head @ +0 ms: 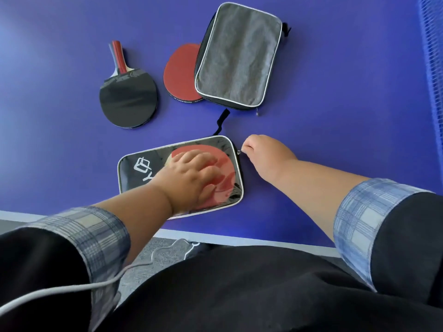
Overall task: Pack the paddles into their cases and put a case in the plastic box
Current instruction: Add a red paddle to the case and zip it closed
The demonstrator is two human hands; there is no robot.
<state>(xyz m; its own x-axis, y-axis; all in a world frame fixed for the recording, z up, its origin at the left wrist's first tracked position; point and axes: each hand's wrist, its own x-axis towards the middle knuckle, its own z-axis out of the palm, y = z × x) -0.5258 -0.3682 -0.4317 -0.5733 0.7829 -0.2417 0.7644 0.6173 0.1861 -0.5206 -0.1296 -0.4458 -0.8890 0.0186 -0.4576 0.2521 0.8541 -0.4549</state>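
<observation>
A case with a clear window (139,171) lies near the table's front edge, a red paddle (227,164) showing inside it. My left hand (189,178) presses flat on top of this case. My right hand (261,154) pinches the metal zipper pull (239,152) at the case's far right corner. Farther back lies a black-faced paddle (128,99) with a red and black handle. To its right, another red paddle (179,73) is half hidden under a grey case (237,56). No plastic box is in view.
The blue table-tennis table (335,116) has a white front edge line. The blue net (434,56) runs along the right side. A black strap (221,122) trails from the near case. A grey cable (72,288) hangs over my lap, above grey carpet.
</observation>
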